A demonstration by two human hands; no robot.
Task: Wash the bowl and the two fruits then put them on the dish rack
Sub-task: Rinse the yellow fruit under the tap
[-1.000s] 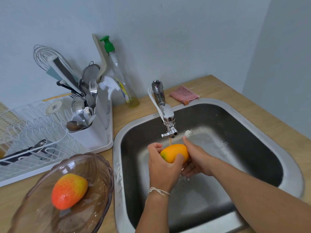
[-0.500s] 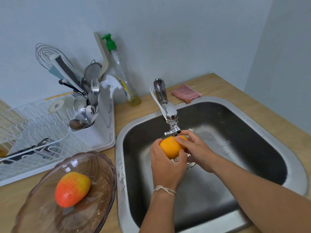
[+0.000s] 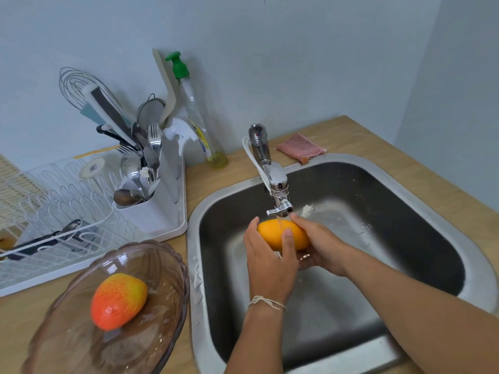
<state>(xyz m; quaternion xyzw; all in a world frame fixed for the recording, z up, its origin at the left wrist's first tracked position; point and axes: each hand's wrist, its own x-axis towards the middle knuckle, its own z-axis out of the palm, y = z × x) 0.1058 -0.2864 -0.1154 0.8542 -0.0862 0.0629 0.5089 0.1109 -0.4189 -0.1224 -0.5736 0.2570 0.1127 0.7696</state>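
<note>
An orange-yellow fruit (image 3: 272, 233) is held over the steel sink (image 3: 405, 190), right under the tap's spout (image 3: 279, 209), with a thin stream of water falling on it. My left hand (image 3: 270, 260) wraps it from the near side, thumb across its front. My right hand (image 3: 318, 244) cups it from the right and below. A second fruit (image 3: 118, 300), orange-red and yellow, lies in the brown translucent bowl (image 3: 162, 268) on the counter at lower left. The white wire dish rack (image 3: 54, 195) stands behind the bowl.
The rack's white caddy (image 3: 159, 209) holds cutlery, a whisk and other utensils, and a dark-handled utensil (image 3: 43, 238) lies on the rack. A soap bottle (image 3: 199, 130) with a green pump stands by the wall. A pink cloth (image 3: 299, 148) lies behind the sink.
Both hands have turned the fruit under the running water; it now lies lengthwise between them, with more of its orange side showing. The bowl and the other fruit stay put.
</note>
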